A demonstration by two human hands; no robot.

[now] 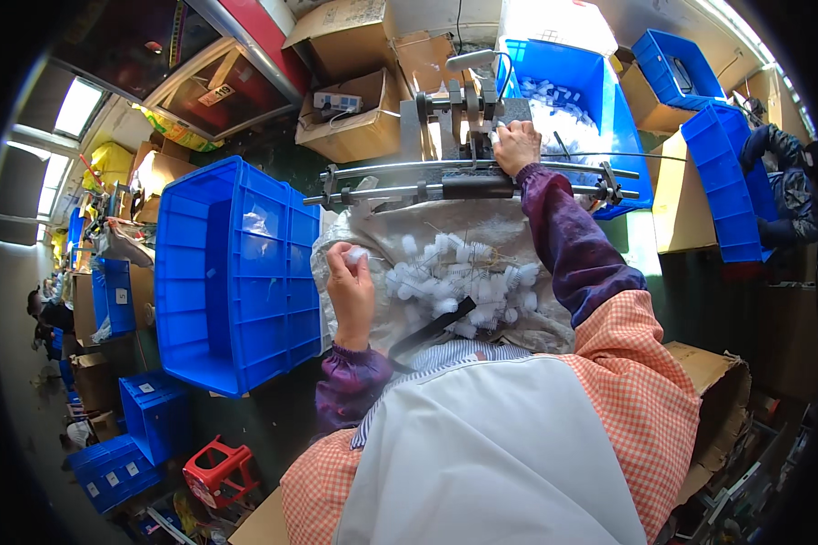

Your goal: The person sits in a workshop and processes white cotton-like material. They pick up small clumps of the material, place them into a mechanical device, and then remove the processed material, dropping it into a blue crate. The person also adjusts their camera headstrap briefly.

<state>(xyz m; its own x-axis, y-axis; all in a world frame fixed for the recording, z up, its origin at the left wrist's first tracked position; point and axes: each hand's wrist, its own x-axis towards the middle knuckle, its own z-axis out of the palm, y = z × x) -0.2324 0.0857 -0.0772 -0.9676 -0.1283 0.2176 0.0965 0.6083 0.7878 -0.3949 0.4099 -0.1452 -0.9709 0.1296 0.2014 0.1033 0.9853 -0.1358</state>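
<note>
1. The left hand (353, 289) pinches a small white plastic piece (355, 255) between its fingertips, lifted just above the cloth-covered lap.
2. The right hand (516, 145) reaches forward, arm stretched out, and presses on another small white piece at the grey metal machine (454, 113); its fingers are curled around that piece, though the exact grip is partly hidden.
3. Between the two hands lies a heap of small white pieces (459, 282) on a pale cloth (400, 227) spread over the person's lap.
4. Two horizontal metal rods (427, 186) run across the machine's front, just beyond the heap.
5. A large blue crate (236, 272) stands tilted on its side just left of the left hand.
6. Behind the machine, another blue bin (600, 82) holds more white pieces.
7. Cardboard boxes (354, 118) sit left of the machine, and stacked blue crates (727, 182) stand far right.
</note>
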